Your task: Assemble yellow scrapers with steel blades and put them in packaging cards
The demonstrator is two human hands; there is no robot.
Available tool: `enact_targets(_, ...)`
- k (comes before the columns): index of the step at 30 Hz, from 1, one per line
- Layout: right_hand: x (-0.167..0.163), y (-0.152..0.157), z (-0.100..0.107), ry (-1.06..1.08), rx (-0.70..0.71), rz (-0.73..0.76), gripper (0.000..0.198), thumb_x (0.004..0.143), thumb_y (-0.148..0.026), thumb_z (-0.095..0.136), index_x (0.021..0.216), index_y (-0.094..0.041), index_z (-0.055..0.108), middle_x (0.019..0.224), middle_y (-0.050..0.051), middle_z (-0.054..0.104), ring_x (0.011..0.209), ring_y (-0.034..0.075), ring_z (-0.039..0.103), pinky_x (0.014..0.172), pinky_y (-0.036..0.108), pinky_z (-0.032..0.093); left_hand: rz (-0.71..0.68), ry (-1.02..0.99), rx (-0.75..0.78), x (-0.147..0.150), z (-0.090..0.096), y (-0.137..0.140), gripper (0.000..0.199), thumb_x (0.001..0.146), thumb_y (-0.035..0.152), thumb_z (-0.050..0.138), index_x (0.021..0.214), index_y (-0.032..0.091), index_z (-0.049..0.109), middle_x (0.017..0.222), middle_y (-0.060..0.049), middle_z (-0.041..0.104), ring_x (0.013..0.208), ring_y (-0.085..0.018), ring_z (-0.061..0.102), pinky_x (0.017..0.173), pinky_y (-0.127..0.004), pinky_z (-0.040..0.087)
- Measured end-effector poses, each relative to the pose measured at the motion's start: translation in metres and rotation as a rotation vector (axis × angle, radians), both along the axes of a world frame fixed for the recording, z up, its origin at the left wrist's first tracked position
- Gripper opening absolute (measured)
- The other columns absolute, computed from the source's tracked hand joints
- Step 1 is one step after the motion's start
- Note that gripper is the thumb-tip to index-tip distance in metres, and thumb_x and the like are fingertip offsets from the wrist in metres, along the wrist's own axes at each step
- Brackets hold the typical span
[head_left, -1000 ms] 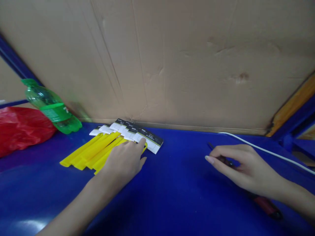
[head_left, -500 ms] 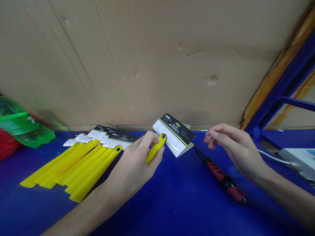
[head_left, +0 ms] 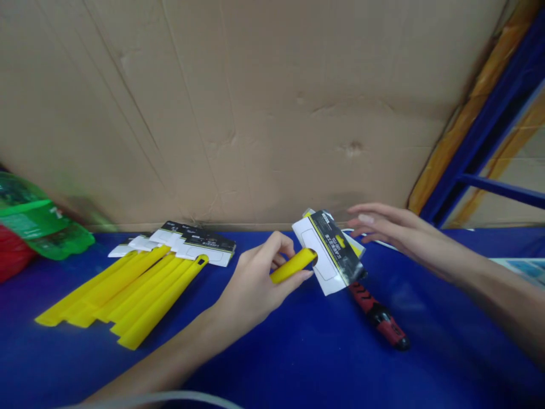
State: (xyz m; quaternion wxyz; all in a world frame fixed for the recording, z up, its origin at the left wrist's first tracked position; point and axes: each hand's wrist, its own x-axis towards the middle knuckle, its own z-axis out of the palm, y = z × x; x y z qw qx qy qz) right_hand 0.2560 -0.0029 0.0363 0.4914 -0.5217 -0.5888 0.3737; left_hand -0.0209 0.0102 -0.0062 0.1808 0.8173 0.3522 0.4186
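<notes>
My left hand is closed around the yellow handle of a tool whose end is covered by a folded white-and-black printed card. The card is tilted, facing me, raised in front of the cardboard wall. Just right of it, my right hand is open with fingers stretched out and holds nothing. Below the card lies a red-and-black handled tool, its thin tip hidden behind the card. To the left, several similar yellow-handled tools with cards lie fanned and overlapping on the blue table.
A green plastic bottle lies at the left beside something red. Brown cardboard stands along the back. A blue metal frame rises at the right, near a white-and-blue object and a white cable.
My left hand has moved right with the yellow-handled tool, and its card has turned more steeply. My right hand has straightened its fingers. The view has shifted slightly.
</notes>
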Motion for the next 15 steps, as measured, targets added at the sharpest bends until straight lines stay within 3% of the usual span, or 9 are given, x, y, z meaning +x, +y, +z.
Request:
enact_targets(2, -0.005, 0.002, -0.01, 0.029, -0.123, 0.194, 0.049, 0.081, -0.054, 0.082, 0.122, -0.027, 0.076, 0.11, 0.008, 0.081, 0.108, 0.029, 0.074, 0.094, 0.044, 0.057, -0.027, -0.007, 0.013, -0.001, -0.002, 0.001, 0.039, 0.076, 0.03, 0.089, 0.092, 0.024, 0.054, 0.087, 0.004, 0.073, 0.075, -0.015, 0.073, 0.072, -0.027, 0.062)
enact_targets(5, -0.012, 0.002, -0.016, -0.007, -0.133, 0.296, 0.04, 0.078, -0.051, 0.085, 0.108, -0.025, 0.081, 0.11, 0.007, 0.082, 0.111, 0.028, 0.073, 0.099, 0.044, 0.054, -0.046, 0.004, -0.01, -0.004, -0.003, 0.003, 0.056, 0.069, 0.029, 0.095, 0.111, 0.026, 0.057, 0.087, 0.006, 0.075, 0.074, -0.015, 0.075, 0.074, -0.027, 0.064)
enact_targets(8, -0.016, 0.004, -0.019, -0.048, -0.099, 0.267, 0.028, 0.075, -0.046, 0.088, 0.091, -0.024, 0.081, 0.096, 0.003, 0.081, 0.094, 0.023, 0.074, 0.089, 0.039, 0.056, -0.041, 0.079, -0.055, -0.008, -0.003, 0.006, 0.097, 0.068, 0.027, 0.096, 0.149, 0.031, 0.042, 0.09, 0.006, 0.076, 0.078, -0.016, 0.077, 0.077, -0.026, 0.064)
enact_targets(10, -0.017, 0.006, -0.024, -0.047, -0.111, 0.247, 0.027, 0.072, -0.046, 0.089, 0.084, -0.023, 0.078, 0.084, 0.001, 0.079, 0.079, 0.019, 0.071, 0.076, 0.035, 0.057, -0.068, 0.135, -0.073, -0.011, -0.004, 0.009, 0.115, 0.067, 0.026, 0.096, 0.16, 0.031, 0.029, 0.091, 0.006, 0.077, 0.08, -0.017, 0.077, 0.078, -0.026, 0.064)
enact_targets(12, -0.021, 0.006, -0.029, -0.052, -0.116, 0.266, 0.029, 0.071, -0.046, 0.09, 0.079, -0.022, 0.077, 0.078, 0.001, 0.076, 0.072, 0.018, 0.069, 0.071, 0.033, 0.055, -0.117, 0.177, -0.07, -0.013, -0.005, 0.012, 0.109, 0.066, 0.026, 0.097, 0.157, 0.029, 0.037, 0.088, 0.005, 0.077, 0.078, -0.017, 0.077, 0.079, -0.027, 0.064)
enact_targets(15, -0.028, 0.004, -0.033, -0.063, -0.075, 0.316, 0.03, 0.072, -0.047, 0.09, 0.079, -0.02, 0.078, 0.089, 0.004, 0.076, 0.084, 0.021, 0.07, 0.079, 0.035, 0.057, -0.155, 0.174, -0.085, -0.015, -0.006, 0.013, 0.074, 0.065, 0.026, 0.097, 0.13, 0.025, 0.062, 0.081, 0.005, 0.075, 0.072, -0.016, 0.076, 0.071, -0.024, 0.063)
